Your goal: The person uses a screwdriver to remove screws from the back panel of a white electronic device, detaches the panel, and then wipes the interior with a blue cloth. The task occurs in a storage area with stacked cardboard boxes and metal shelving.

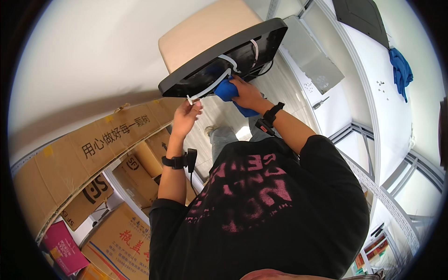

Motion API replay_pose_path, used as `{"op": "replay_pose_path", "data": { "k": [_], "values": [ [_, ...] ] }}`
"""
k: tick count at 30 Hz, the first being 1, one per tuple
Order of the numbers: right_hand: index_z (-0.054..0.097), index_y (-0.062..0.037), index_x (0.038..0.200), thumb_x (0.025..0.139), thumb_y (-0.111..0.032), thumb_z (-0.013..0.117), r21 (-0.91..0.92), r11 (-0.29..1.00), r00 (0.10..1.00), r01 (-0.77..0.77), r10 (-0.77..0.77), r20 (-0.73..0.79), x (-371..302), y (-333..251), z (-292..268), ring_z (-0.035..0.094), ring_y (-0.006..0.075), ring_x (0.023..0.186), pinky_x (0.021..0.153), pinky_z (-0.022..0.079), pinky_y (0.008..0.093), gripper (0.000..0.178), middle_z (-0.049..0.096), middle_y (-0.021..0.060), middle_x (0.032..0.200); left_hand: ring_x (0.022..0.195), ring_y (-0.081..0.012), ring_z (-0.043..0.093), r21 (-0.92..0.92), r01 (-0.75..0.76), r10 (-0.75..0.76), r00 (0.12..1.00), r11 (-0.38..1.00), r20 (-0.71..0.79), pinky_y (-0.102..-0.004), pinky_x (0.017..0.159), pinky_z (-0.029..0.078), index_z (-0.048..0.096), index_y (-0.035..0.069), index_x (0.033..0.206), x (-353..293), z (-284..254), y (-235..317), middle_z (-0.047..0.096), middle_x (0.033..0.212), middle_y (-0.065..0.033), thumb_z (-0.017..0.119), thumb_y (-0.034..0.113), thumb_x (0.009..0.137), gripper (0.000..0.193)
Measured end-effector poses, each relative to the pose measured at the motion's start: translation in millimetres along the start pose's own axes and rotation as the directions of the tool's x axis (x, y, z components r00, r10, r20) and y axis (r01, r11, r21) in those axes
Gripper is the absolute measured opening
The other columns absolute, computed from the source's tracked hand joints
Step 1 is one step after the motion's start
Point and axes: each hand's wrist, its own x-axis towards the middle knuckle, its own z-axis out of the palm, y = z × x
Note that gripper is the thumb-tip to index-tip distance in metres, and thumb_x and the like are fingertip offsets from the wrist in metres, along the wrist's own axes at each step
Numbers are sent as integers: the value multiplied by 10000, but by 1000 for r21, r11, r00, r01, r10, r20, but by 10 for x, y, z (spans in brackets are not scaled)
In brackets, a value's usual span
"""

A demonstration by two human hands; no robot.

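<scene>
A black flat panel (pixel 224 56) with a beige padded slab (pixel 205 28) behind it fills the upper middle. A white curved strip (pixel 210 86) runs across the panel's face. My left hand (pixel 186 114) pinches the lower end of that strip at the panel's edge. My right hand (pixel 247 93) presses a crumpled blue cloth (pixel 227 89) against the panel beside the strip. Both wrists wear black bands, and a small black device hangs from the left one (pixel 179 161). My black shirt with pink print fills the lower middle.
Several brown cardboard boxes (pixel 116 135) stack along the left, with a pink box (pixel 63 247) below them. A grey metal cabinet (pixel 312 56) and a white surface with another blue cloth (pixel 401 70) lie to the right. Pale wood floor shows under the panel.
</scene>
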Motion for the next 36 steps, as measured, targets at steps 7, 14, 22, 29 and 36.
{"op": "replay_pose_path", "data": {
  "k": [7,14,22,29,36],
  "values": [
    [469,-137,1283,686,-139,713,-4,1000,1000,16,-16,9,-35,105,71,553,382,1111,905,485,448,646,379,91,1453,845,-180,637,-518,-165,235,969,840,72,-297,705,522,555,14,1149,14,327,303,642,1046,-116,432,277,1008,323],
    [475,-139,1288,682,-126,706,-18,999,999,37,-37,1,-74,156,78,555,377,1099,891,493,447,649,370,81,1458,801,-166,622,-617,-109,116,993,779,-28,-291,680,506,592,27,1059,190,453,664,651,910,-74,438,346,1000,359],
    [501,-130,1260,704,-45,655,-98,995,998,36,-41,-52,-273,168,-79,566,354,1045,844,506,438,583,393,57,1446,677,-175,616,-618,21,-94,992,786,-86,-290,628,491,626,29,879,319,524,785,649,747,-78,411,473,983,505],
    [505,-132,1257,723,-37,642,-117,983,982,141,-154,-112,-93,311,90,567,341,1013,797,501,429,559,382,18,1463,662,-183,606,-601,-22,-119,974,799,-193,-296,621,481,620,22,851,336,578,795,636,711,-82,403,448,993,499],
    [483,-129,1276,732,-63,675,-44,996,997,78,-79,-13,-68,293,63,550,359,1061,874,493,427,581,338,22,1491,705,-178,608,-607,-170,49,977,777,-210,-290,646,475,618,14,928,278,518,696,647,773,-83,418,380,1003,424]
  ]
}}
